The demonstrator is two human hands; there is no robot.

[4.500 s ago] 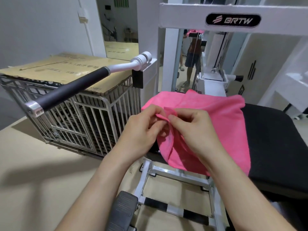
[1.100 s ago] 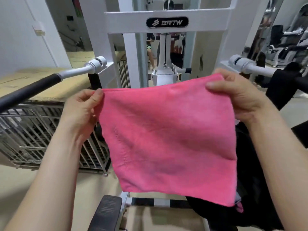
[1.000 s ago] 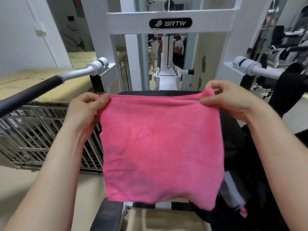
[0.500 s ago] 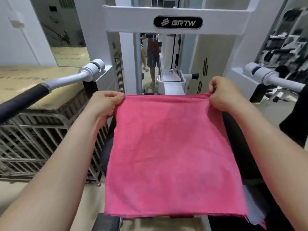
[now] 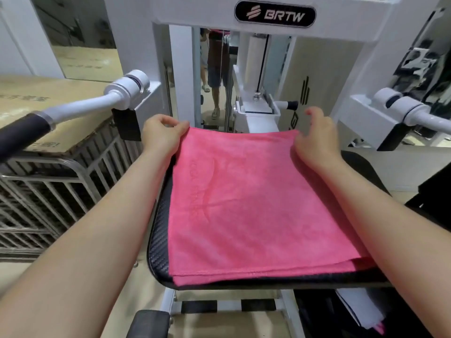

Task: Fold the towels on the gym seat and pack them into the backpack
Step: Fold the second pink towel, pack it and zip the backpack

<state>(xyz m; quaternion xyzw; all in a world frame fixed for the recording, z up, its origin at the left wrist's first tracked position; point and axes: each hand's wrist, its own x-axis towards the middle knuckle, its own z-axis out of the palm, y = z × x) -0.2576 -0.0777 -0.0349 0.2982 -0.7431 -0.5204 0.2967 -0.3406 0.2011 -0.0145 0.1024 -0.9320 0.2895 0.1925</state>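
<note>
A pink towel (image 5: 246, 206) lies spread flat on the black padded gym seat (image 5: 158, 230), covering most of it; a strip of the seat's textured black vinyl shows along the left side and the near edge. At the near edge two layers of pink cloth show, one just under the other.

The left hand (image 5: 161, 135) is at the towel's far left corner, its grip pinching the cloth between thumb and fingers. The right hand (image 5: 314, 140) rests at the far right corner with its heel on the towel and its fingers spread and lifted, so its grip is loose and not clasping the cloth.

The seat belongs to a white weight machine (image 5: 275, 28) bearing a black "BRTW" badge (image 5: 275, 13) on its top crossbar. A white lever arm with a black foam handle (image 5: 22, 135) reaches out on the left, and a matching white arm (image 5: 412, 113) on the right. To the left stands a metal wire cage (image 5: 48, 191) topped with brown cardboard (image 5: 46, 103). The floor (image 5: 19, 269) is pale beige. Beyond the machine's frame a person's legs (image 5: 217, 76) in shorts and sandals are visible, possibly in a mirror. At lower right, beside the seat, something dark (image 5: 366, 313) with white and pink pieces sits too shadowed to identify.
</note>
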